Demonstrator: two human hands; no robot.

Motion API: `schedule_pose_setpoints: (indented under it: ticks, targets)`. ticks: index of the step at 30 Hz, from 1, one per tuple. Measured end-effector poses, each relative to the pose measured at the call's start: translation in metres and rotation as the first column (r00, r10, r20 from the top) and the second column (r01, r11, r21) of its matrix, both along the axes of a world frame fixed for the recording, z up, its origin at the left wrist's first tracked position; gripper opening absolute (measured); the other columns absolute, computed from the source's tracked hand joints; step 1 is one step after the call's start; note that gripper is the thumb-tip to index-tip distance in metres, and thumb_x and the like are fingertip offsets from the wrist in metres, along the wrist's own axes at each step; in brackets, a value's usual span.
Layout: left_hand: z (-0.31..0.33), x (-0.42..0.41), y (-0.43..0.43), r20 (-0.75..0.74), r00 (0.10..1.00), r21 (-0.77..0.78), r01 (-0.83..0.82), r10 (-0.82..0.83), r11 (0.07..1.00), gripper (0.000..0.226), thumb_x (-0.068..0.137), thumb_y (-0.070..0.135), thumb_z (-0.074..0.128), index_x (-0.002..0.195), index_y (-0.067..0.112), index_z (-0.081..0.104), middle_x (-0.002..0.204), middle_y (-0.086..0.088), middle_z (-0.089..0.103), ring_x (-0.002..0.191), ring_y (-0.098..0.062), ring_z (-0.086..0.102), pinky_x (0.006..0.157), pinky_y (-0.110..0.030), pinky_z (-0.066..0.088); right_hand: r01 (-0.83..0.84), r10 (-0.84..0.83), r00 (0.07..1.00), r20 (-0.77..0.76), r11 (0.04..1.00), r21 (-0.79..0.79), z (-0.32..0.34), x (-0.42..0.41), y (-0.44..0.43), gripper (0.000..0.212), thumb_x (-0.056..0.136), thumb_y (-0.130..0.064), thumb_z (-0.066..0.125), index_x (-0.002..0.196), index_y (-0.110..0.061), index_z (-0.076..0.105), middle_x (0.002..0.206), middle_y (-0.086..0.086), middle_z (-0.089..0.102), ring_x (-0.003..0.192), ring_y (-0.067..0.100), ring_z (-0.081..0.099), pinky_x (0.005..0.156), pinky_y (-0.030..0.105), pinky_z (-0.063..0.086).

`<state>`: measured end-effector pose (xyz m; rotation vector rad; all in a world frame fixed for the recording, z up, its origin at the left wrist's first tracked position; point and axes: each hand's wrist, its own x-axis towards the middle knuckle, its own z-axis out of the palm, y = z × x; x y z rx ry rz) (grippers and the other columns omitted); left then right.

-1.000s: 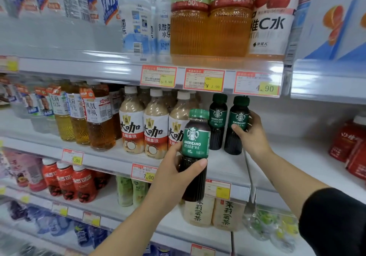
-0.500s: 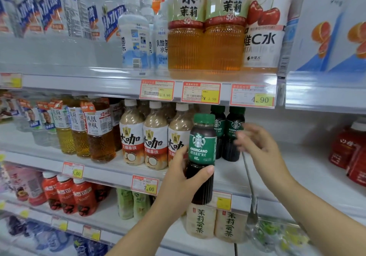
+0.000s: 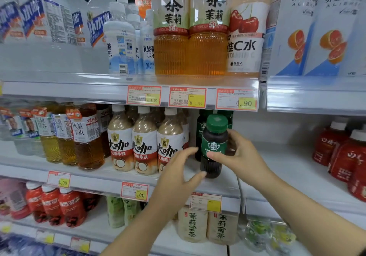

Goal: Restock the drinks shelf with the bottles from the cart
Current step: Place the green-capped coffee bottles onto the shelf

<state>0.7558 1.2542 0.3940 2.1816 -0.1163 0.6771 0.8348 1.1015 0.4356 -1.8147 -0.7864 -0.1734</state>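
Holds the left hand (image 3: 178, 178) open, fingers spread, thumb tip at the foot of the coffee bottle (image 3: 214, 147). Grips that bottle round the label with the right hand (image 3: 242, 156), thumb in front, fingers behind. Has it upright at the front of the middle shelf (image 3: 287, 156), ahead of two like bottles (image 3: 202, 126); cannot tell whether it is seated yet.

Looks small, stiff plastic, full and so fairly weighty, with a smooth sleeve that is probably slippery. Best taken round the waist, not the cap.

Just left, milk coffee bottles (image 3: 145, 143). To the right, bare white shelf as far as the red bottles (image 3: 336, 150), seemingly room for more rows.
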Motion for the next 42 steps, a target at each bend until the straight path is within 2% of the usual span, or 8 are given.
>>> schedule_pose_setpoints:
  ticks: [4,12,16,19,24,30,37,42]
  targets:
    - [-0.018,-0.006,0.027,-0.046,0.988,0.227,-0.131,0.145,0.965,0.033,0.089,0.031,0.059,0.122,0.034,0.053,0.113,0.026,0.053,0.107,0.005,0.049,0.098,-0.018,0.038,0.035,-0.035,0.997,-0.069,0.999,-0.004,-0.012,0.024,0.011,0.039,0.077,-0.02,0.074,0.11,-0.028,0.055,0.105,-0.011,0.066,0.1,0.008,0.062,0.083,0.021,0.049]
    - [-0.03,-0.004,0.035,-0.019,0.991,0.311,-0.122,0.135,0.943,0.028,0.088,0.025,0.06,0.116,0.028,0.062,0.11,0.02,0.061,0.103,0.002,0.053,0.096,-0.019,0.041,0.23,-0.23,0.973,-0.007,0.973,-0.023,-0.026,0.053,0.038,0.051,0.072,-0.027,0.078,0.117,-0.016,0.056,0.112,0.003,0.065,0.104,0.021,0.06,0.091,0.04,0.05]
    - [-0.03,-0.004,0.036,-0.016,0.991,0.302,-0.121,0.132,0.945,0.027,0.088,0.025,0.061,0.115,0.028,0.062,0.108,0.02,0.061,0.102,0.001,0.053,0.096,-0.022,0.042,0.315,-0.315,0.948,0.042,0.949,-0.009,-0.041,0.045,0.045,0.061,0.068,-0.016,0.081,0.122,-0.015,0.051,0.108,-0.001,0.062,0.101,0.017,0.058,0.085,0.028,0.047]
    - [-0.031,-0.004,0.037,-0.009,0.992,0.304,-0.116,0.125,0.946,0.027,0.089,0.025,0.06,0.115,0.029,0.061,0.104,0.024,0.056,0.102,0.004,0.051,0.096,-0.017,0.039,0.311,-0.311,0.949,0.052,0.95,-0.003,-0.045,0.042,0.046,0.06,0.072,-0.013,0.078,0.125,-0.014,0.049,0.11,0.001,0.062,0.1,0.015,0.058,0.084,0.025,0.045]
    - [-0.034,-0.003,0.039,0.006,0.993,0.302,-0.116,0.12,0.946,0.025,0.089,0.026,0.06,0.113,0.03,0.061,0.102,0.026,0.053,0.097,0.007,0.046,0.088,-0.002,0.031,0.341,-0.336,0.937,0.092,0.939,-0.045,-0.046,0.042,0.047,0.062,0.073,-0.018,0.076,0.129,-0.016,0.049,0.118,0.006,0.053,0.106,0.025,0.056,0.095,0.043,0.048]
    - [-0.037,-0.002,0.04,0.023,0.994,0.284,-0.108,0.106,0.953,0.024,0.088,0.025,0.061,0.111,0.028,0.063,0.099,0.027,0.053,0.094,0.008,0.045,0.09,-0.005,0.03,0.363,-0.36,0.93,0.073,0.931,-0.033,-0.047,0.044,0.055,0.059,0.076,-0.013,0.074,0.13,-0.011,0.049,0.118,0.01,0.051,0.107,0.023,0.053,0.092,0.025,0.041]
    - [-0.044,-0.001,0.044,0.052,0.995,0.273,-0.098,0.088,0.957,0.025,0.089,0.025,0.06,0.113,0.029,0.062,0.104,0.024,0.052,0.102,0.004,0.044,0.093,-0.011,0.034,0.403,-0.402,0.912,0.078,0.915,-0.008,-0.045,0.02,0.05,0.069,0.077,-0.025,0.074,0.136,-0.017,0.041,0.123,-0.001,0.045,0.111,0.014,0.05,0.093,0.025,0.044]
    - [-0.068,-0.026,0.057,0.171,0.985,0.231,-0.067,0.027,0.971,0.025,0.087,0.026,0.047,0.104,0.023,0.065,0.107,0.017,0.058,0.105,-0.001,0.052,0.097,-0.022,0.039,0.222,-0.225,0.906,0.357,0.974,0.05,-0.073,-0.06,0.047,0.025,0.084,-0.012,0.065,0.106,-0.023,0.061,0.093,-0.012,0.057,0.085,-0.003,0.053,0.071,0.003,0.038]
